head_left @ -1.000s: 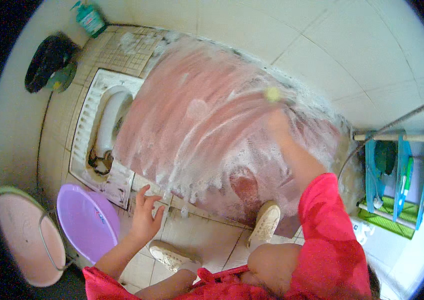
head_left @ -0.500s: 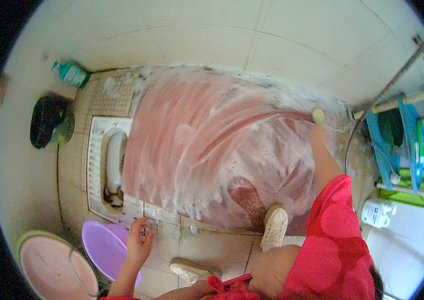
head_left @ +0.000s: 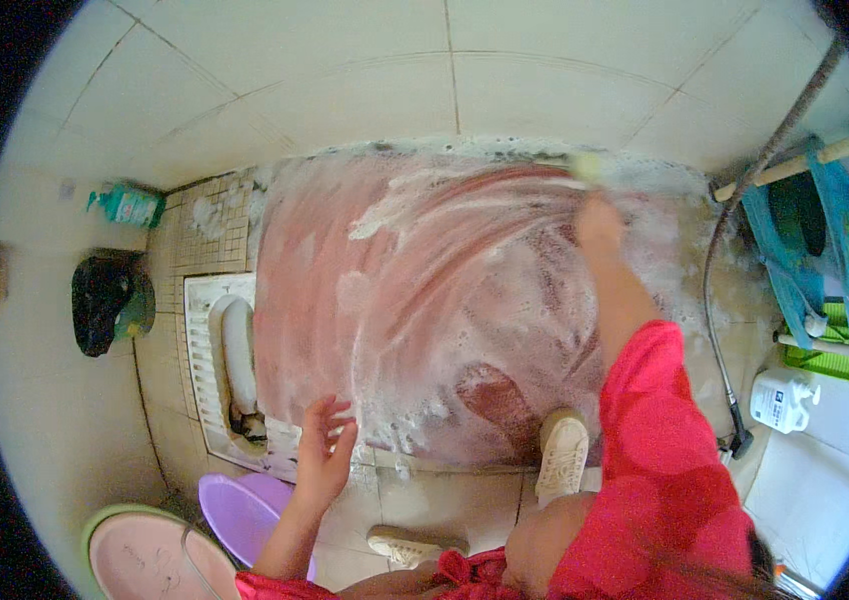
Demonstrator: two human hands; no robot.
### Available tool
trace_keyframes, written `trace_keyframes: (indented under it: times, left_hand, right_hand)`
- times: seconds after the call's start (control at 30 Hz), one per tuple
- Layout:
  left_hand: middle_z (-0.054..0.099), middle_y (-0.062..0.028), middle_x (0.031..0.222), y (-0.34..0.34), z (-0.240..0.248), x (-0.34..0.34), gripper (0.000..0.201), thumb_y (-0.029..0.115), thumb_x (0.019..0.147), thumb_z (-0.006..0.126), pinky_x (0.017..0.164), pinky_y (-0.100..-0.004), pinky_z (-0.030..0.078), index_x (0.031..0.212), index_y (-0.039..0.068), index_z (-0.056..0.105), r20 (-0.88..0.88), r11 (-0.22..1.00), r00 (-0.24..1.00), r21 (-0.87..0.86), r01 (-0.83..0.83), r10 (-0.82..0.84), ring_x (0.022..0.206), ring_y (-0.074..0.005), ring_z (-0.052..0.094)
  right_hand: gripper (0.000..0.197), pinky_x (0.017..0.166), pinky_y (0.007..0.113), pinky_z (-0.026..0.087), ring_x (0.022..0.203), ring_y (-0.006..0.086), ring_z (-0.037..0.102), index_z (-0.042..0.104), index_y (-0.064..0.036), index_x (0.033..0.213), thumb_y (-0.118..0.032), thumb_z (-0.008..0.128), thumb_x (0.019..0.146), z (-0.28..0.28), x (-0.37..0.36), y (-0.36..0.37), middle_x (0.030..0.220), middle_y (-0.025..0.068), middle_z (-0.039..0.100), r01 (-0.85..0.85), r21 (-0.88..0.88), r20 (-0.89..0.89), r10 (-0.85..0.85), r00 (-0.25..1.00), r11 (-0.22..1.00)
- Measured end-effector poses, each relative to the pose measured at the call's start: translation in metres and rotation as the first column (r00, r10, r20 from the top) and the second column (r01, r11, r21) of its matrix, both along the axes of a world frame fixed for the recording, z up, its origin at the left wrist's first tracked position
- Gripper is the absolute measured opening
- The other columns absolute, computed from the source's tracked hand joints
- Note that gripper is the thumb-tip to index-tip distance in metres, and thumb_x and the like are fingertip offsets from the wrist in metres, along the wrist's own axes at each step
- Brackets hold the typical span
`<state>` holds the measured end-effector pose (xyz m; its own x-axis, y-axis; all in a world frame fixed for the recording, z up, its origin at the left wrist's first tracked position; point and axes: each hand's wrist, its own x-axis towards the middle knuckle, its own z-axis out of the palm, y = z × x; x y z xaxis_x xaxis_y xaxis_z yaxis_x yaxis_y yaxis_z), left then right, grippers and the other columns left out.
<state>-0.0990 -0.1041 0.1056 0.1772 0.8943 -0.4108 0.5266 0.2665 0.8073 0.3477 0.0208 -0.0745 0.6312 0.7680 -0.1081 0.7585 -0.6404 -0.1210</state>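
Observation:
A soapy red mat [head_left: 315, 290] covers much of the tiled floor, with white foam spread over it in curved streaks. At its far right part, my right hand [head_left: 600, 222] grips a small pale yellow scrubbing brush [head_left: 586, 168]; motion blurs both, so its exact shape is unclear. My left hand [head_left: 325, 440] hangs above the mat's near left edge, fingers loosely bent and apart, holding nothing. A bare dark red patch [head_left: 500, 405] shows through the foam near my right shoe [head_left: 565, 452].
Left of the mat lies a squat toilet [head_left: 207, 350]. A purple basin [head_left: 245, 515] and a pink basin [head_left: 150, 560] stand near left. On the right are a shower hose [head_left: 713, 320], a blue and green rack [head_left: 820, 250] and a white pump bottle [head_left: 785, 402].
My right hand has swept the brush left and slightly farther away over the mat. My left hand has moved right and up, away from the purple basin. The view has shifted slightly.

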Motion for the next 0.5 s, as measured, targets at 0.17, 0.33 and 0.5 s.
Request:
trace_keyframes:
  times: [0.17, 0.33, 0.5]
  left_hand:
    - [0.049, -0.0084, 0.106, -0.011, -0.017, -0.007, 0.035, 0.005, 0.081, 0.052, 0.068, -0.0241, 0.043, 0.113, 0.004, 0.037, 0.081, 0.985, 0.989, -0.131, -0.111, 0.122, 0.087, -0.0148, 0.051]
    - [0.047, -0.0091, 0.11, -0.001, 0.002, 0.017, 0.035, 0.001, 0.081, 0.049, 0.075, -0.0277, 0.042, 0.114, 0.006, 0.037, 0.118, 0.992, 0.986, -0.033, 0.118, -0.113, 0.091, -0.0169, 0.051]
    - [0.049, -0.0085, 0.107, -0.008, 0.013, -0.012, 0.032, 0.005, 0.081, 0.051, 0.068, -0.0255, 0.043, 0.111, 0.004, 0.04, 0.071, 0.997, 0.995, 0.031, 0.065, -0.067, 0.092, -0.0156, 0.051]
  right_hand:
    - [0.018, 0.06, 0.035, 0.047, 0.073, 0.027, 0.059, 0.061, -0.0053, 0.078, -0.015, 0.046, 0.077, -0.02, -0.07, 0.054, 0.079, 0.0141, 0.061, -0.045, 0.003, -0.128, 0.045, 0.991, 0.999]
    - [0.029, 0.078, 0.043, 0.043, 0.092, 0.0339, 0.055, 0.059, -0.0002, 0.09, -0.019, 0.04, 0.08, -0.024, -0.271, 0.108, 0.099, 0.0209, 0.056, -0.344, 0.149, -0.411, 0.375, 0.831, 0.927]
    - [0.026, 0.068, 0.041, 0.048, 0.082, 0.0295, 0.059, 0.062, -0.0051, 0.088, -0.02, 0.042, 0.081, -0.013, -0.128, 0.071, 0.089, 0.0167, 0.06, -0.211, -0.038, -0.25, 0.195, 0.948, 0.977]
